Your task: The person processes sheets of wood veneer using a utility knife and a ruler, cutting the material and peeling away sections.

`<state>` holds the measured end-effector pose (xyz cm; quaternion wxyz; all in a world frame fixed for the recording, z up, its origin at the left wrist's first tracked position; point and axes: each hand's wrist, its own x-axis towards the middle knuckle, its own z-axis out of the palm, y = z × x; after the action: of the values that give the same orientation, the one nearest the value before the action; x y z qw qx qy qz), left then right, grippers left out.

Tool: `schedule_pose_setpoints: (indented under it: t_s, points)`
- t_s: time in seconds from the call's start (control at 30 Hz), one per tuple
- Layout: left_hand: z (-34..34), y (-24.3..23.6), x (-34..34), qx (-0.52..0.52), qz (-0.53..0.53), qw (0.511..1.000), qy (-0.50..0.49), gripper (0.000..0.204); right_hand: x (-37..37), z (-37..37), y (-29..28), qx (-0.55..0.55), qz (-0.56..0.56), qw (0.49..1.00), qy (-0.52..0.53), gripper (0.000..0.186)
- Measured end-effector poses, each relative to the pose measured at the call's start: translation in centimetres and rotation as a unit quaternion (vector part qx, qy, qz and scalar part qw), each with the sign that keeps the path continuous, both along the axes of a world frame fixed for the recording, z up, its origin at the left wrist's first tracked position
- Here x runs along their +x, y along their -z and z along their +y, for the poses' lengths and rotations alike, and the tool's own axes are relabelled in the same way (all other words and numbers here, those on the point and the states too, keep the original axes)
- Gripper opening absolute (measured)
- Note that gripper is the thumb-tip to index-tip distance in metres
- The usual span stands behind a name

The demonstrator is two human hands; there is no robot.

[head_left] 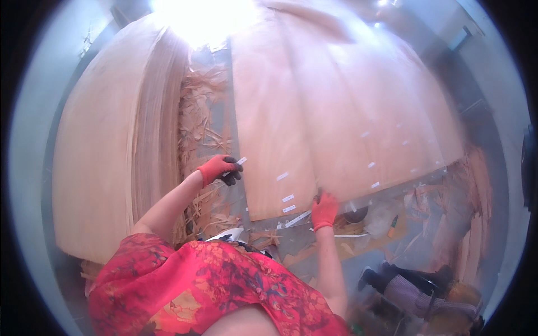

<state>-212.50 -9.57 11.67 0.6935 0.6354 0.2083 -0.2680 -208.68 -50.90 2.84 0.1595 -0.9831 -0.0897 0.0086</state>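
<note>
My left hand (pixel 223 169), in a red glove with dark fingers, is closed on a small white tape strip (pixel 241 161) beside the long left edge of a wide wood veneer sheet (pixel 274 134). Closed at the near edge of the veneer is my right hand (pixel 324 210), gloved alike. Its fingertips are at the seam where a second veneer sheet (pixel 381 112) meets the first; the glove partly hides them. Several short white tape pieces (pixel 288 198) lie stuck along the near part of both sheets. Some appear to carry small dark marks.
On my left stands a tall stack of veneer (pixel 159 129). Torn veneer scraps (pixel 204 112) fill the gap between stack and sheets. A white strip (pixel 300 219) and a green-and-orange tool (pixel 392 227) lie near the right hand. Striped and dark cloth (pixel 412 291) is at lower right.
</note>
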Motion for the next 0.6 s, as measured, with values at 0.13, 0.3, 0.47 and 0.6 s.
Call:
schedule_pose_setpoints:
  t_s: [0.13,0.3,0.47,0.6]
  points:
    - [-3.4,0.1,6.5,-0.029,-0.031,0.999,0.027,0.022,0.3,-1.1,-0.1,0.082,0.076,0.993,-0.023,0.051]
    - [-7.3,-0.3,12.8,-0.045,-0.031,0.997,0.048,0.021,4.9,-3.7,-2.9,0.187,0.021,0.982,-0.012,0.056]
    - [-12.5,0.1,19.6,-0.035,-0.047,0.997,0.042,0.022,18.8,-9.2,-3.1,0.27,-0.105,0.957,0.01,0.068]
    - [-16.7,0.6,24.9,-0.002,-0.046,0.999,0.006,0.024,30.0,-7.8,-3.6,0.278,-0.126,0.951,-0.041,0.09]
